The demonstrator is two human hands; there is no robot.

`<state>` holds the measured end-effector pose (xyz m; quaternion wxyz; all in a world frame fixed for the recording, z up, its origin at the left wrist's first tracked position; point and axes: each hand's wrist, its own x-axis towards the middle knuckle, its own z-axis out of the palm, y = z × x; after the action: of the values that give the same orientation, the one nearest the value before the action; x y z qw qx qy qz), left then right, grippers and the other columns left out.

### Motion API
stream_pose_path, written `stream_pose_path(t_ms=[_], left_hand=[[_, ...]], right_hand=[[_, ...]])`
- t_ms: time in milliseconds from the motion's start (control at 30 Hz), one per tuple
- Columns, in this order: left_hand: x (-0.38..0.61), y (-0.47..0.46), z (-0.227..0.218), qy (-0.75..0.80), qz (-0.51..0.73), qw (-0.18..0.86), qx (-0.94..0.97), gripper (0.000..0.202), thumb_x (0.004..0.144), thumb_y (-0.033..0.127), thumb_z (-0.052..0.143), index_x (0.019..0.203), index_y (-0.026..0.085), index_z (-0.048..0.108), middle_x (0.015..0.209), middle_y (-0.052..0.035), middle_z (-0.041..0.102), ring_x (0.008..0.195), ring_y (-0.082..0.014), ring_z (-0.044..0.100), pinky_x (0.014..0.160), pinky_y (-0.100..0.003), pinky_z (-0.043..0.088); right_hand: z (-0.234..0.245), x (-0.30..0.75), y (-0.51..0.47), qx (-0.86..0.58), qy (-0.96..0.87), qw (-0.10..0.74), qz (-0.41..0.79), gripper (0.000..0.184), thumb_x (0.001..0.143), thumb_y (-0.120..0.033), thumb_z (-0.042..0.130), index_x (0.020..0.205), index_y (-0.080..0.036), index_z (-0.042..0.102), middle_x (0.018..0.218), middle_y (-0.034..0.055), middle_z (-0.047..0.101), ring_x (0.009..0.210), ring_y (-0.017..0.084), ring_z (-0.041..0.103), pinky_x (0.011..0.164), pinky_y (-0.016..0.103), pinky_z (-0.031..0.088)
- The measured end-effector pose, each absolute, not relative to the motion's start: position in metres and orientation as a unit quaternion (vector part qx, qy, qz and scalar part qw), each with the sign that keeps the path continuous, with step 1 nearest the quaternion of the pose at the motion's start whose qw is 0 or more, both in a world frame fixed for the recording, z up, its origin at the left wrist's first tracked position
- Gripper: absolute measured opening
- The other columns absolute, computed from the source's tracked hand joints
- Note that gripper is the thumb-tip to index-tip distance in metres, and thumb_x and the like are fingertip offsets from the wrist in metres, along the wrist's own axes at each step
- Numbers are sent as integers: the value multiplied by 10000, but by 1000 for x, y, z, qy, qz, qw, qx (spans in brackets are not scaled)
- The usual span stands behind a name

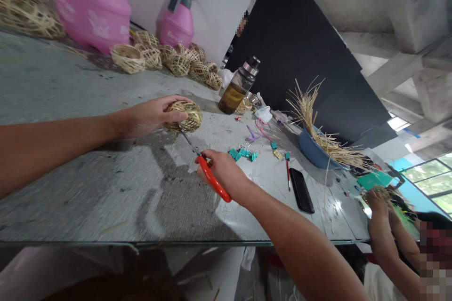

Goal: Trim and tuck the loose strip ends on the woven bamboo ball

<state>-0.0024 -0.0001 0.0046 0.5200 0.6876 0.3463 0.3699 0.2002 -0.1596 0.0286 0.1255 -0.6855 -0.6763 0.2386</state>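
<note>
Woven ball (184,116), light and probably crushable, sits mid-frame with left hand (150,115) fingers curled round its sides, while right hand (222,171) grips red-handled scissors (208,171) touching it.

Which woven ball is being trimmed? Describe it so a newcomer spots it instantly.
On the grey worktable, look near its middle, not at the row of woven bamboo balls by the pink jugs. The small woven bamboo ball is gripped by the left hand, red-handled scissors touching it.

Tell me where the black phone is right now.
In the head view, the black phone lies flat on the grey table, right of the right hand, beside a red pen and below the blue bowl.
</note>
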Motion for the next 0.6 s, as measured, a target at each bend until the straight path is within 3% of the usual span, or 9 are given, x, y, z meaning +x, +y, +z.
stream_pose_path(t_ms=[133, 267, 433, 600], left_hand=[[-3, 0, 4, 347, 368, 513, 693, 898, 755, 589, 879, 1549, 225, 674, 1068, -92, 809, 868, -269, 728, 622, -274, 543], [-1, 5, -1, 322, 381, 513, 698, 831, 764, 540, 895, 1505, 221, 696, 1179, -105, 813, 950, -267, 738, 695, -276, 562], [-1, 8, -5, 331, 391, 521, 683, 817, 790, 549, 897, 1508, 220, 687, 1122, -104, 805, 876, -246, 712, 644, -265, 523], [-1, 9, -5, 345, 426, 504, 668, 831, 767, 524, 934, 1478, 174, 686, 1171, -110, 816, 968, -258, 749, 761, -294, 571]], right_hand=[[32, 198, -162, -689, -690, 84, 205, 85, 996, -134, 705, 979, -212, 733, 956, 43, 807, 836, 183, 716, 773, 248, 496], [38, 198, -166, -691, -694, 63, 193, 85, 999, -132, 708, 992, -213, 733, 892, 36, 790, 811, 188, 703, 734, 248, 470], [35, 205, -169, -674, -713, 69, 181, 115, 1021, -157, 723, 1116, -223, 722, 944, 33, 801, 835, 193, 735, 764, 255, 491], [42, 205, -171, -706, -692, 47, 143, 232, 1103, -341, 700, 1278, -189, 689, 1124, 123, 827, 1011, 264, 795, 857, 307, 557]])
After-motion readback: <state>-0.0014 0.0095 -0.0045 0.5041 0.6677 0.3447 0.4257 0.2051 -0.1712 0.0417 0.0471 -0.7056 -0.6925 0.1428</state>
